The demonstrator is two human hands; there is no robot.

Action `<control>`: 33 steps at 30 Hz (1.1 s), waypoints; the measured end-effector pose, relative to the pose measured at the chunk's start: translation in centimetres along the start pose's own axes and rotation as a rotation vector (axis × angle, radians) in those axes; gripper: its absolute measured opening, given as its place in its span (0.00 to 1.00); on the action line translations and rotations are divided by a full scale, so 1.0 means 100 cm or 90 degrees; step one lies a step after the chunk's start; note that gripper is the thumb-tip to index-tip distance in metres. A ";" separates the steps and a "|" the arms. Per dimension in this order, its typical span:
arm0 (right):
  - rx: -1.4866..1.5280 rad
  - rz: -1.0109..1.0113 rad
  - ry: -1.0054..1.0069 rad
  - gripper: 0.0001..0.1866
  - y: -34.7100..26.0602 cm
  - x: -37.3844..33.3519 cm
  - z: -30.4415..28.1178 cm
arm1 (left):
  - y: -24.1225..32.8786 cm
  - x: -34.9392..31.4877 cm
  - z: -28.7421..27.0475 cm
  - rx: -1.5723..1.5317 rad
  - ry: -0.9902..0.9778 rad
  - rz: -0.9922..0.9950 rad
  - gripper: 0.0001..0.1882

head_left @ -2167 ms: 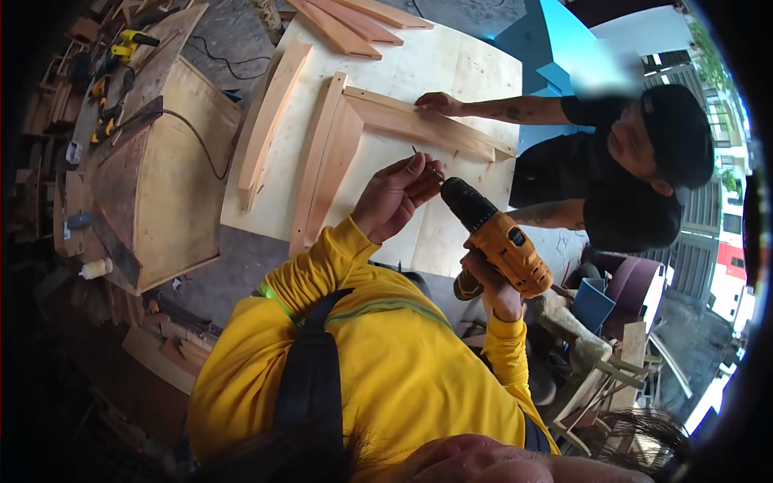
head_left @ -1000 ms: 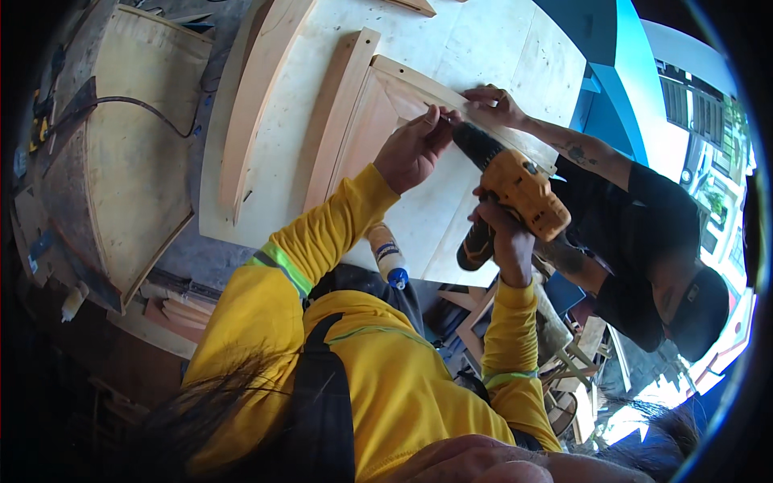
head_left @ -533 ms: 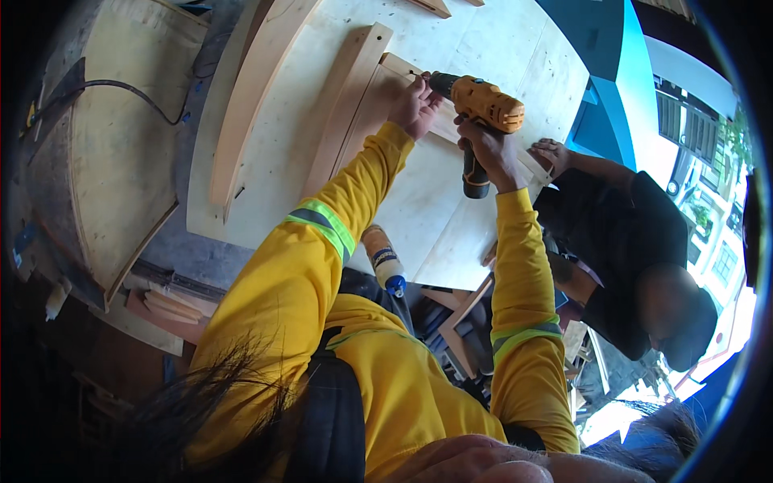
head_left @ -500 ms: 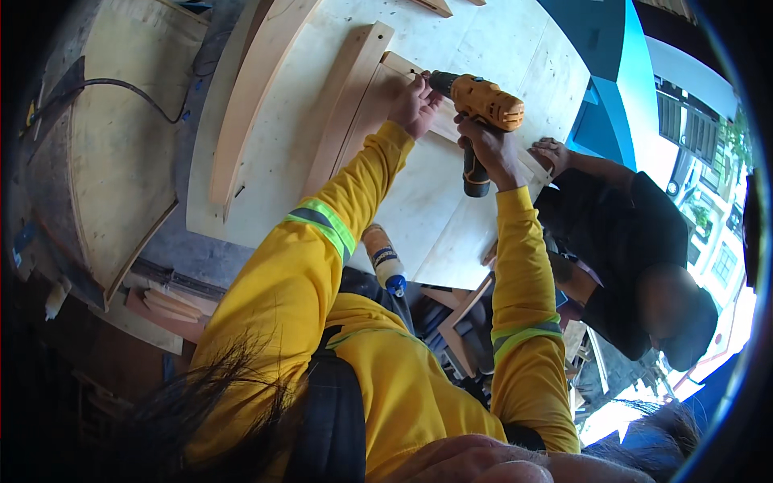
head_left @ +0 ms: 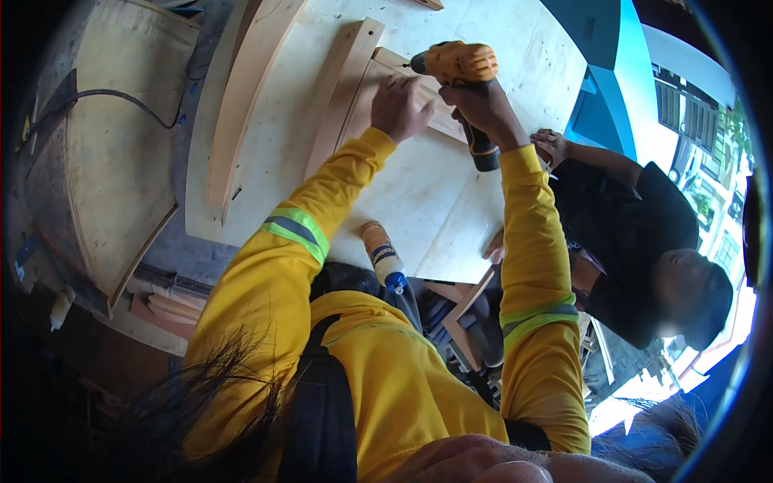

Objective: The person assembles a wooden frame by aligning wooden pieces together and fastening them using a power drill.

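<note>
My right hand is wrapped round the grip of an orange and black cordless drill. The drill lies nearly level, its chuck pointing left at the end of a wooden strip; whether the tip touches the wood, I cannot tell. Just below the chuck is my left hand, over the strip, its fingers bent but apart and nothing visible in them. The strip's left end meets a longer wooden rail with a dark hole near its top. Both lie on a large pale plywood sheet.
A curved wooden piece lies left of the rail. Near my body, a bottle with a blue cap rests on the sheet. At right, a co-worker in black has a hand by the strip's far end. A dark cable crosses the left panel.
My left hand has come away from the drill's chuck and moved down and left, its fingers loosening. The drill has shifted slightly up and left in my right hand.
</note>
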State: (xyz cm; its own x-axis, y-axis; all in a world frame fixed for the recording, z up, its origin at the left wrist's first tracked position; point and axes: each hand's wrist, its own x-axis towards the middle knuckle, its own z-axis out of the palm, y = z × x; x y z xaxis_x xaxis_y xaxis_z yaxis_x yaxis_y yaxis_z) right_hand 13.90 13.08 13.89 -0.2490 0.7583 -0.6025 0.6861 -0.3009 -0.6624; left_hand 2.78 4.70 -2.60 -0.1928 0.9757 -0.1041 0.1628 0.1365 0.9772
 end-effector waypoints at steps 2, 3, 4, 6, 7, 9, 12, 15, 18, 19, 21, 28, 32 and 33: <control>-0.017 -0.012 -0.009 0.15 -0.004 0.007 -0.001 | 0.005 -0.002 -0.014 0.352 0.005 0.237 0.29; -0.011 -0.010 -0.002 0.15 -0.006 0.010 -0.001 | 0.006 -0.001 -0.018 0.407 -0.021 0.268 0.31; -0.036 -0.006 -0.009 0.16 -0.008 0.012 -0.002 | 0.007 0.000 -0.020 0.460 -0.045 0.301 0.33; -0.086 0.001 -0.026 0.16 -0.014 0.015 -0.003 | 0.002 -0.002 -0.019 0.515 -0.075 0.338 0.36; -0.081 0.002 -0.023 0.16 -0.017 0.015 -0.003 | -0.009 -0.009 -0.014 0.561 -0.128 0.395 0.39; -0.074 0.006 -0.038 0.16 -0.021 0.014 -0.004 | -0.017 -0.018 -0.005 0.643 -0.240 0.514 0.44; -0.076 0.018 -0.036 0.15 -0.023 0.014 -0.008 | 0.012 -0.014 0.024 0.615 -0.379 0.609 0.47; -0.090 0.025 -0.027 0.15 -0.020 0.018 -0.008 | 0.050 0.012 0.042 0.664 -0.571 0.493 0.47; -0.082 0.011 -0.041 0.14 -0.012 0.026 -0.010 | 0.053 0.028 0.049 0.681 -0.681 0.386 0.47; -0.077 0.012 -0.037 0.14 -0.012 0.028 -0.010 | 0.048 0.034 0.046 0.680 -0.697 0.339 0.48; -0.096 -0.011 -0.043 0.13 -0.013 0.032 -0.007 | 0.034 0.042 0.041 0.677 -0.716 0.296 0.49; -0.123 -0.015 -0.055 0.12 -0.019 0.033 -0.011 | -0.003 0.038 0.032 0.625 -0.550 0.304 0.55; -0.116 -0.021 -0.062 0.12 -0.023 0.032 -0.017 | 0.031 0.034 0.033 0.697 -0.560 0.251 0.55; -0.109 -0.011 -0.069 0.12 -0.023 0.031 -0.020 | 0.031 0.033 0.032 0.702 -0.563 0.252 0.55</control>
State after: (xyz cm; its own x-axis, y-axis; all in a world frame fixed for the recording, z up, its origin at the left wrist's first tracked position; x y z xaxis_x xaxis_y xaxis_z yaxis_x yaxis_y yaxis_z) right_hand 12.96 17.29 14.47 -0.3274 0.6932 -0.6421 0.7853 -0.1782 -0.5929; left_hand 5.78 8.85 -0.48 0.6159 0.7092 -0.3430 0.7819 -0.4967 0.3769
